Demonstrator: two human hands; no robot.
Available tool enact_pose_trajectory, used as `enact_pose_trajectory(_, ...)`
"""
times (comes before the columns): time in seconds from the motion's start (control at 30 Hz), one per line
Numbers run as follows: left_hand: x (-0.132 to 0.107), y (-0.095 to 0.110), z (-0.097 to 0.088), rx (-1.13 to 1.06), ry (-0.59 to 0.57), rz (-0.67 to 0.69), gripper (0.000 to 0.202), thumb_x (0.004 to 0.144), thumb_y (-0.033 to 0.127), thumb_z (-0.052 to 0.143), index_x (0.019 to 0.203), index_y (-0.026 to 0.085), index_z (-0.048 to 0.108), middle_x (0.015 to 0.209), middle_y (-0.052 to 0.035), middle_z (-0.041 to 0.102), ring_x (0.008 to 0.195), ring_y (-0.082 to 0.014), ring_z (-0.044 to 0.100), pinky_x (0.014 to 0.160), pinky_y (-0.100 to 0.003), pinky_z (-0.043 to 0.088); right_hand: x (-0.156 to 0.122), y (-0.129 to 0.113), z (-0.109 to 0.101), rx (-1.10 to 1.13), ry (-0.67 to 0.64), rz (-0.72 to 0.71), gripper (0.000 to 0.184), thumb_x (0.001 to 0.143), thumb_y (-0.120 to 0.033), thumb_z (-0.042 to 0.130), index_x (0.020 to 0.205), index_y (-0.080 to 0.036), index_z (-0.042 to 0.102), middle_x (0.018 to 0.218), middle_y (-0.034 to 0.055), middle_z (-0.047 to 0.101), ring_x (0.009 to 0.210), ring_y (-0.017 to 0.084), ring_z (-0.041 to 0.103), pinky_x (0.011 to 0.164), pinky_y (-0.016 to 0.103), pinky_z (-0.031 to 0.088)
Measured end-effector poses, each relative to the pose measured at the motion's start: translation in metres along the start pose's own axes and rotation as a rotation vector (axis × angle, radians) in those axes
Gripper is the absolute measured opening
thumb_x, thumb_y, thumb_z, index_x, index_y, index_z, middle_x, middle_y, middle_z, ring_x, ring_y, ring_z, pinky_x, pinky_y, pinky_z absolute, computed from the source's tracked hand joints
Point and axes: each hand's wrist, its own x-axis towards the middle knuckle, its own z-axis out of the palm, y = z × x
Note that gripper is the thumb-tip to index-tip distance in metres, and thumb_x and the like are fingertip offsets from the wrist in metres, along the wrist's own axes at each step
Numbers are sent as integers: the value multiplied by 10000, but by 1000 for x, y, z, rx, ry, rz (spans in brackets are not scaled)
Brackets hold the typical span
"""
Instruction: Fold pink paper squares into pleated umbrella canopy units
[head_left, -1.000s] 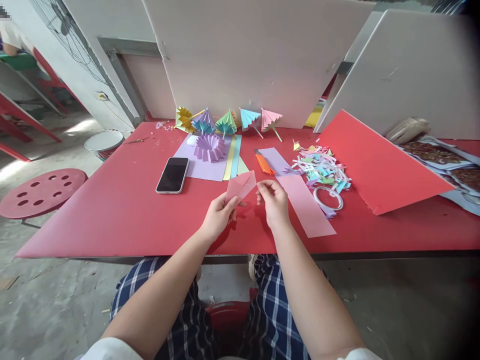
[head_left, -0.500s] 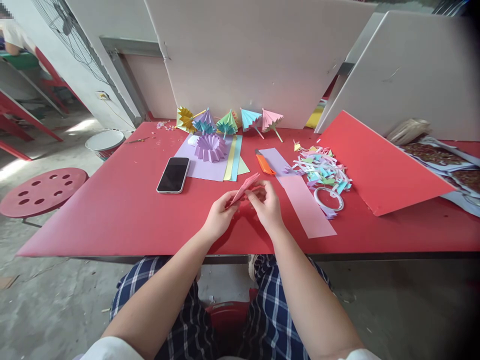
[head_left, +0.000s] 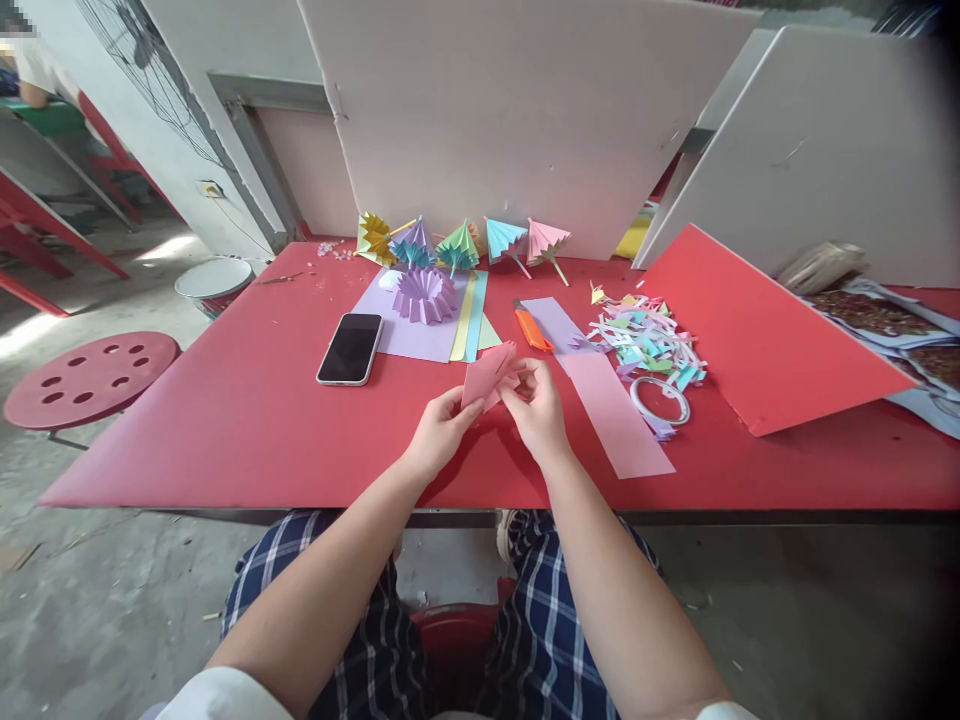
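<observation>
Pink folded paper piece (head_left: 487,375) sits between both hands, lifted just above the red surface (head_left: 225,420), at the near centre edge. Left hand (head_left: 439,432) pinches its lower left corner, fingers closed on it; right hand (head_left: 536,405) closes on its right edge, thumb and fingertips touching the fold. Piece tilts up, long axis running from lower left at the left hand to upper right, top corner pointing away from the person. Both hands are on it, about equally near; right hand sits slightly farther back. Just right of the right hand, a long pink paper strip (head_left: 619,420) lies flat, running diagonally away to the left. Beyond it a white tape ring (head_left: 660,398) and a heap of pastel paper scraps (head_left: 649,340). Orange cutter (head_left: 532,330) lies just behind the held piece. Left of that, black phone (head_left: 350,348) lies face up, well apart from the hands. Farther back, a purple pleated paper rosette (head_left: 425,295) sits on a lilac sheet (head_left: 397,335), with yellow and blue strips beside it. At the far edge, a row of small paper umbrellas (head_left: 461,243) lean by the white board (head_left: 525,120).
</observation>
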Motion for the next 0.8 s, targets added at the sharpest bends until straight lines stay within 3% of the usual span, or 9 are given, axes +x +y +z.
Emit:
enact_pose_trajectory(0.2, 1, -2, -4, 61, 67, 14, 275, 749, 407, 552, 739, 136, 595, 659, 3, 548, 610, -109, 474, 563, -233, 369, 1, 0, -2, -87, -77, -4, 121, 719, -325, 569, 770, -215, 564, 785, 6, 581, 795, 163, 550, 734, 311, 457)
enact_pose_trajectory(0.27, 0, -1, -4, 33, 75, 34, 275, 735, 382, 574, 888, 155, 594, 682, 10, 567, 603, -103, 482, 563, -226, 374, 2, -1, -4, -67, -113, 27, 134, 712, -333, 576, 770, -212, 579, 784, 3, 588, 781, 159, 557, 731, 312, 462)
enact_pose_trajectory(0.37, -1, 3, -2, -8, 95, 42, 575, 729, 333, 591, 1253, 208, 390, 673, 28, 570, 555, -88, 477, 551, -220, 375, 2, -1, -6, -28, -153, 74, 141, 702, -325, 587, 784, -210, 589, 764, -8, 591, 723, 144, 576, 715, 310, 471)
enact_pose_trajectory(0.47, -3, 6, -1, 6, 92, 60, 673, 745, 299, 575, 1334, 243, 256, 626, 56, 539, 513, -72, 446, 536, -208, 357, 2, -1, -9, -29, -181, 108, 123, 710, -303, 577, 789, -212, 602, 747, -12, 600, 694, 136, 582, 711, 312, 475)
enact_pose_trajectory(0.67, -3, 6, -5, 161, 77, 76, 571, 750, 317, 567, 1273, 222, 360, 529, 84, 457, 456, -62, 378, 485, -196, 310, 1, -4, -13, 7, -297, 196, 166, 712, -304, 580, 814, -198, 657, 792, 24, 643, 775, 161, 590, 691, 319, 511)
enact_pose_trajectory(0.8, -1, 7, -11, 224, 26, 57, 555, 743, 325, 561, 1259, 239, 374, 548, 75, 491, 499, -83, 450, 518, -211, 359, 1, -4, -14, 54, -253, 245, 183, 684, -317, 620, 811, -195, 670, 808, 36, 650, 755, 169, 608, 660, 327, 533)
